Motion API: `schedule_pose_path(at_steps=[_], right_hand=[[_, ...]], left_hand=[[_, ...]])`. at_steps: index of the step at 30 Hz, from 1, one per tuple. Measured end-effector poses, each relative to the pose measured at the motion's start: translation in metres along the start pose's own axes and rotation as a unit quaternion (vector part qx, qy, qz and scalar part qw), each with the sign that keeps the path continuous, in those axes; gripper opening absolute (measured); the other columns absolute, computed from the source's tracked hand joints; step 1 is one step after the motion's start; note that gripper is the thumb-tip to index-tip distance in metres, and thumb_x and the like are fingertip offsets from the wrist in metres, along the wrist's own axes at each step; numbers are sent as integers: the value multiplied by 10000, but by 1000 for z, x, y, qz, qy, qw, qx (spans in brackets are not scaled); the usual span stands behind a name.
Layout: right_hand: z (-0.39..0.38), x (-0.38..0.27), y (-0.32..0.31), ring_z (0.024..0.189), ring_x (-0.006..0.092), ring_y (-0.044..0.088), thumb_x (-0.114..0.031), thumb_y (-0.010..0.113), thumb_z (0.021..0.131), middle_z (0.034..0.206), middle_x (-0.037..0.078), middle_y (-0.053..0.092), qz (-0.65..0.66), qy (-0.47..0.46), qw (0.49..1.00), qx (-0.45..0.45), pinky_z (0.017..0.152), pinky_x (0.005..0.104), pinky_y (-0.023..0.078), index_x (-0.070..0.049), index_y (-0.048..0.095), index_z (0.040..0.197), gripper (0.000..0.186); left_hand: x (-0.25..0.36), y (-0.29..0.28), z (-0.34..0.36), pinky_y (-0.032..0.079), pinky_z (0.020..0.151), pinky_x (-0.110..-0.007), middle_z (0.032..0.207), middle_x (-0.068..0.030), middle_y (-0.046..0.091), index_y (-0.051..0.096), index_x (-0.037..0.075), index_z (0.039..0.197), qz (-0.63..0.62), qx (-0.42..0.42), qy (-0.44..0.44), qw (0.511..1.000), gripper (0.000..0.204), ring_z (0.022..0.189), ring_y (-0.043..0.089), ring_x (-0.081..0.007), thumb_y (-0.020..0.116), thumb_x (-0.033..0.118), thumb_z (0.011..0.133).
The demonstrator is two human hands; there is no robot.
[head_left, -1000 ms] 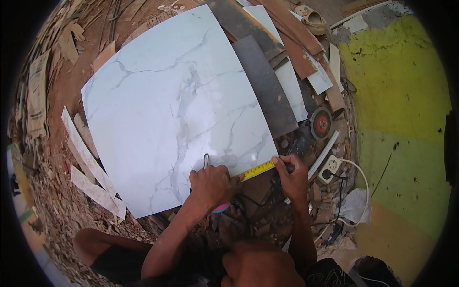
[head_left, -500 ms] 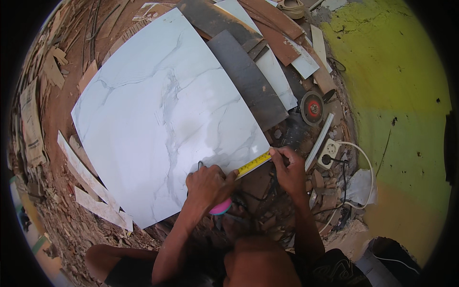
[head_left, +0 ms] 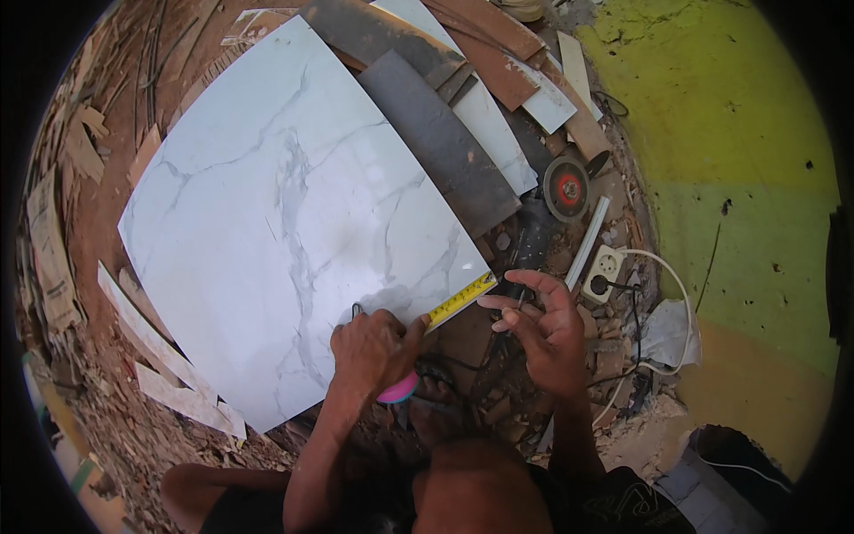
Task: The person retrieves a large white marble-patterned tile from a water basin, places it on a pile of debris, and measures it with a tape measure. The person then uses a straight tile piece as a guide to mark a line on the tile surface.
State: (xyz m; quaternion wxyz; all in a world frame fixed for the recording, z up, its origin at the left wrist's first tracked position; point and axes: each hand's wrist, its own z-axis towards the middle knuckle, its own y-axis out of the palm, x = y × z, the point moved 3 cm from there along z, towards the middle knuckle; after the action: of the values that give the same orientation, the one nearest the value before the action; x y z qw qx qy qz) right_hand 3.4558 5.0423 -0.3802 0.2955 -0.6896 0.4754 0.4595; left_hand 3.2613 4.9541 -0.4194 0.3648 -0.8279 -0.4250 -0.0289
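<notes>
A large white tile (head_left: 240, 214) with grey marble veins lies before me, one corner close to my hands. The yellow blade of a tape measure (head_left: 461, 301) runs along its near right edge, its end by the tile's corner. My left hand (head_left: 369, 356) is closed on the tape measure, thumb on the blade; the pink and teal case shows below the palm. Just right of the blade's end is my right hand (head_left: 547, 334), off the tape, index finger stretched out. A thin greyish thing seems to sit between its thumb and fingers, too small to name.
An angle grinder (head_left: 566, 189) with a bare disc lies right of the tile. Dark and white tile pieces (head_left: 440, 138) are stacked behind. A socket block (head_left: 605, 271) with a plug and cables sits near the yellow-green wall (head_left: 721, 133). Narrow offcuts (head_left: 160, 334) lie left on rubble.
My right hand has let go of the tape's end and drawn back a little, its index finger now extended. The left hand stays on the tape. The whole view has shifted slightly.
</notes>
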Motion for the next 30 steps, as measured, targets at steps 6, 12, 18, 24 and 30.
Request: schedule_pose_path(at_steps=[6, 12, 18, 24, 30], right_hand=[[-9, 19, 5, 980, 211, 702, 34, 621, 940, 1149, 171, 642, -154, -15, 987, -43, 754, 300, 573, 66, 645, 1156, 219], [-18, 21, 36, 876, 297, 692, -2, 605, 945, 931, 176, 689, -310, -125, 939, -81, 752, 374, 550, 34, 649, 1160, 223], [-20, 42, 44, 823, 366, 671, -11, 619, 929, 901, 187, 666, -355, -166, 919, -45, 689, 422, 536, 27, 633, 1069, 145], [-20, 44, 47, 732, 332, 657, -9, 640, 907, 839, 151, 636, -396, -212, 892, -45, 614, 413, 518, 15, 648, 1050, 145], [-20, 53, 45, 679, 304, 632, 7, 655, 882, 790, 124, 605, -407, -230, 883, -36, 583, 408, 498, 12, 660, 1050, 168]], left_hand=[[0, 1, -1, 510, 648, -478, 573, -202, 618, 728, 13, 691, 0, 8, 6, 1000, 577, 601, 636, -400, 588, 522, 925], [-2, 4, -1, 500, 618, -477, 545, -207, 592, 707, 3, 652, -8, 24, 22, 999, 584, 573, 616, -406, 594, 507, 925], [0, 2, -1, 430, 615, -454, 521, -171, 596, 655, 9, 601, -30, 30, 9, 999, 516, 534, 592, -379, 667, 443, 881], [-1, 4, -1, 441, 656, -466, 535, -175, 602, 649, 9, 603, -28, 38, 4, 999, 513, 566, 602, -379, 672, 438, 882], [-2, 6, -1, 500, 601, -463, 540, -213, 587, 715, -5, 675, -18, 54, 28, 998, 537, 551, 609, -401, 618, 462, 922]])
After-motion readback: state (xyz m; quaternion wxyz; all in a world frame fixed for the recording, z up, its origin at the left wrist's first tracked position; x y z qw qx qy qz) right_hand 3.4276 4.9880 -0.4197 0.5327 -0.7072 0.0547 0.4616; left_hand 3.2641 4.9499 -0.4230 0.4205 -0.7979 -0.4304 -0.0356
